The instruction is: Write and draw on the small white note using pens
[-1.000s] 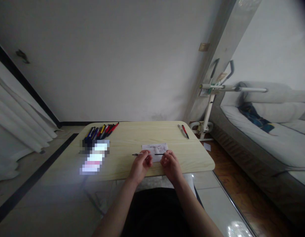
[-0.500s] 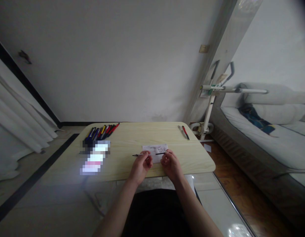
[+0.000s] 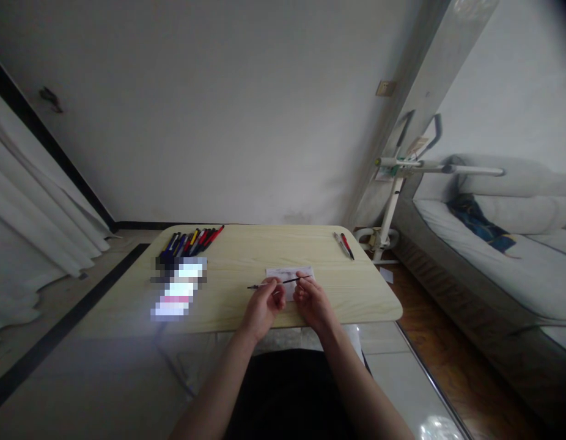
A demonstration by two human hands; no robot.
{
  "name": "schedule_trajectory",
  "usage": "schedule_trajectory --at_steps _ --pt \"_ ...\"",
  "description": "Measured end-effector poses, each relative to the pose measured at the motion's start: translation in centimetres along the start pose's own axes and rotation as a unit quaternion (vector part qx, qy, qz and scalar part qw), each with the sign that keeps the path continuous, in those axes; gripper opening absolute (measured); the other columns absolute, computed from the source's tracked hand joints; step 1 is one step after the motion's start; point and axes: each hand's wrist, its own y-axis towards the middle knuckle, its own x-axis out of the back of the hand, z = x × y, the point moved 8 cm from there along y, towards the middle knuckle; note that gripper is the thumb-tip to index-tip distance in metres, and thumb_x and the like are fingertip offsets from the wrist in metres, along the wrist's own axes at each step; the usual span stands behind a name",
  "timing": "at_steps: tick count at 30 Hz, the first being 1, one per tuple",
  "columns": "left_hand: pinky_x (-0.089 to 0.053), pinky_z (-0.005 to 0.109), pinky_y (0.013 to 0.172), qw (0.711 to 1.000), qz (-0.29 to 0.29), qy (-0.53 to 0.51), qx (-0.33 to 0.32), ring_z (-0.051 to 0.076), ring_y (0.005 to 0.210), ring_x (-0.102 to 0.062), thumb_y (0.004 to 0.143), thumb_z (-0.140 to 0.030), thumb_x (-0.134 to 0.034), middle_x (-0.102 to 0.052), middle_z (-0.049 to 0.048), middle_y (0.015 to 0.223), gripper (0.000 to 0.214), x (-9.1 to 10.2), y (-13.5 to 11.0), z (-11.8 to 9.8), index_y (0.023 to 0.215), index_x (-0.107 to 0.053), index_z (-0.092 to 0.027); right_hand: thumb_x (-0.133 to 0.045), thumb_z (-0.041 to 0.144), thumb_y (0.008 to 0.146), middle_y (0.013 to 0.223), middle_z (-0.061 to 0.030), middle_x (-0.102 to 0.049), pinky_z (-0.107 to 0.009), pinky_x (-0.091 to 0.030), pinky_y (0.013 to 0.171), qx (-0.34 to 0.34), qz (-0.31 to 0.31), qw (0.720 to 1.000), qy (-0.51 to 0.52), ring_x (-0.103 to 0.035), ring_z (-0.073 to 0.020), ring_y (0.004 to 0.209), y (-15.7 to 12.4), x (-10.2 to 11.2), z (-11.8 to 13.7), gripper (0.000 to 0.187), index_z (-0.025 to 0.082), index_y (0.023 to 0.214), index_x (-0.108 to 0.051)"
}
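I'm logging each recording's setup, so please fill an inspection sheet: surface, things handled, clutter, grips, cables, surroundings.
Surface: pale wood-grain table.
Things handled: slim, dark-tipped pale piece; dark rod; contact unclear.
Clutter: pen row and bright pixelated patch, left; grey pen and red pen, far right; marked paper, near side.
Grips: left grip closed on pale piece; right grip pinching dark rod.
Cables: dark strand below table's left side, possibly cable.
Surroundings: wall ahead; curtain left; white frame, upholstered furniture right.

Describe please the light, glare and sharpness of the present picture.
Head view: dim light on the wall; head view: hazy glare below the pixelated bright patch; head view: reflection on the floor, lower right; head view: the thin black piece and the marks on the paper lack sharp detail.
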Motion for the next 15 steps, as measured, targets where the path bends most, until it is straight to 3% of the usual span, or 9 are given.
schedule_trajectory --at_steps 6,15 --pt "-0.035 0.02 0.048 1.0 0.01 -0.008 0.008 0.007 0.05 -0.047 0.073 -0.029 -0.057 -0.053 -0.0012 0.068 0.018 0.02 0.03 0.07 0.086 -0.051 -0.018 -0.066 0.019 0.065 0.067 -0.0002 -0.058 -0.016 -0.037 0.04 0.018 0.008 0.999 -0.041 -0.044 -0.0037 0.045 -0.18 -0.45 0.05 0.011 0.014 0.075 -0.063" --pt "-0.035 0.02 0.048 0.999 -0.007 -0.043 -0.005 0.007 0.051 -0.047 0.072 -0.029 -0.058 -0.053 -0.001 0.066 0.019 0.43 0.15 -0.08 0.084 -0.052 -0.017 -0.066 0.016 0.065 0.06 0.0036 -0.052 -0.014 -0.036 0.041 0.01 -0.005 1.0 0.023 -0.043 -0.0036 0.046 -0.48 0.2 0.32 0.021 0.016 0.086 -0.061"
